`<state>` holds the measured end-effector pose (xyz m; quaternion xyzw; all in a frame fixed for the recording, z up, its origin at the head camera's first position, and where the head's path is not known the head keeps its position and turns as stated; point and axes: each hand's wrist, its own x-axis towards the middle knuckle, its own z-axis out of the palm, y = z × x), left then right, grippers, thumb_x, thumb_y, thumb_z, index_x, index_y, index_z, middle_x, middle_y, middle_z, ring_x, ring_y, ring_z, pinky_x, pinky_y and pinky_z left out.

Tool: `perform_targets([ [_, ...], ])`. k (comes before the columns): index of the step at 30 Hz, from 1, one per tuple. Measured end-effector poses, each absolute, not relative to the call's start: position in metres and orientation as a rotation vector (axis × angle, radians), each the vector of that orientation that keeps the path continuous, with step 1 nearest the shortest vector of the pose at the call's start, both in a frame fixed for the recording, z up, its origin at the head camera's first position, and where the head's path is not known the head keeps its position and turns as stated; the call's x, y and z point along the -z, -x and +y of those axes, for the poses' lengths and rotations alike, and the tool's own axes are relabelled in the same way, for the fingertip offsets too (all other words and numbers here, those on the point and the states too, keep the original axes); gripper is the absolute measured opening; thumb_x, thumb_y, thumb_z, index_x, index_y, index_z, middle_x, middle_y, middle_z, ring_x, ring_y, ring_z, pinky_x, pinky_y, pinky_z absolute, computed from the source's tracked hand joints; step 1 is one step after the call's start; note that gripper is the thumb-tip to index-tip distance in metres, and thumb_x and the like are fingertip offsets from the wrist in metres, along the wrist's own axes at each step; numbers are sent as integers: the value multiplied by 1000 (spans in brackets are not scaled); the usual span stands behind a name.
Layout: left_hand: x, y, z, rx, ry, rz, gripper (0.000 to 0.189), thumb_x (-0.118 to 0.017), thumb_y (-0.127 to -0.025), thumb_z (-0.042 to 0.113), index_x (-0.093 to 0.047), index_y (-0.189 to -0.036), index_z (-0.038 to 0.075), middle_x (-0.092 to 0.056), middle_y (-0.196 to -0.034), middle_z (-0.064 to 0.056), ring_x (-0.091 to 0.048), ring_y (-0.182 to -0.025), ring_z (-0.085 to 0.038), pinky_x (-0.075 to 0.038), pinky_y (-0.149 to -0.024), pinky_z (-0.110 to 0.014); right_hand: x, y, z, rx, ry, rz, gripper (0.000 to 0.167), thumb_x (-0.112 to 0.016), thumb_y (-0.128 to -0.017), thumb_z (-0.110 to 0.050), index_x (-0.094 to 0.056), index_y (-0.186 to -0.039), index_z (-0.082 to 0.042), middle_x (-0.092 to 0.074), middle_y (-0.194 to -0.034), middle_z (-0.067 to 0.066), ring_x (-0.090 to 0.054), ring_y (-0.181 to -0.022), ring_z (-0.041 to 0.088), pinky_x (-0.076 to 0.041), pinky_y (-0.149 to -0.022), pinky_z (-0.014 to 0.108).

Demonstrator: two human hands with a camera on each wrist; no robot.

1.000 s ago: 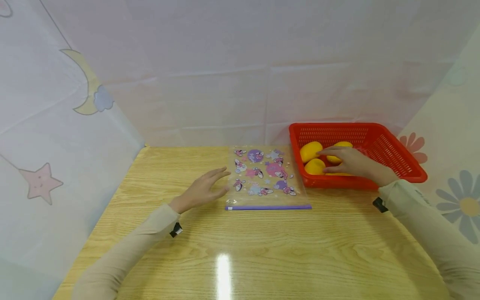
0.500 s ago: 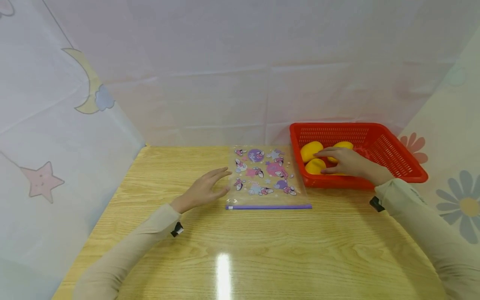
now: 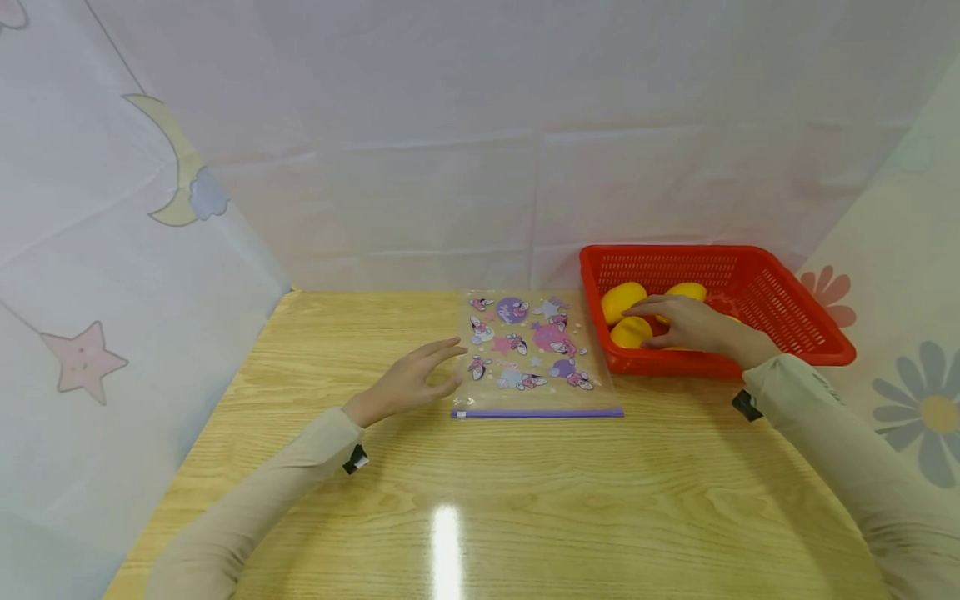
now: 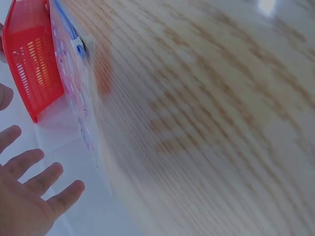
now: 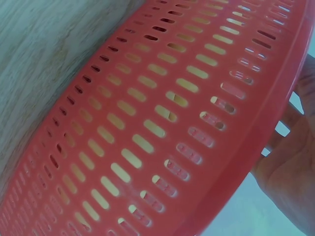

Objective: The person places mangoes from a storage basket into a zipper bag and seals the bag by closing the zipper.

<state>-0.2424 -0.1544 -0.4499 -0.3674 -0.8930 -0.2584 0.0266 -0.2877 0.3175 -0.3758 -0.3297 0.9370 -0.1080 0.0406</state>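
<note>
The left hand [image 3: 405, 382] is being held empty and spread near the bag [image 3: 531, 357], the right hand [image 3: 693, 323], fingers parted, over yellow fruits [image 3: 623, 302] in the basket [image 3: 660, 363], contact unclear.

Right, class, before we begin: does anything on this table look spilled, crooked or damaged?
Nothing stands out. The printed slider zip bag lies flat on the wood-grain table, the red plastic basket stands upright beside it, and the visible yellow fruits sit inside the basket.
</note>
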Motion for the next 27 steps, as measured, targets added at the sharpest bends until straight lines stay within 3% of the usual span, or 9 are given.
perform_targets([
  [13,449,238,-149,823,1261,-2722,47,-62,-99,21,-53,-142,6,-42,-150,-20,-41,-135,-38,-35,-108,-56,378,291,313,354,981,2842,56,-81,-83,-14,-61,-134,-2,-59,-133,21,-50,-124,44,-41,-100,60],
  [27,453,232,-143,742,1387,-2760,42,-61,-99,23,-57,-137,6,-43,-150,-19,-39,-137,-37,-33,-110,-52,384,294,310,349,975,2830,55,-81,-82,-10,-62,-133,-4,-60,-132,20,-54,-119,42,-44,-97,59],
])
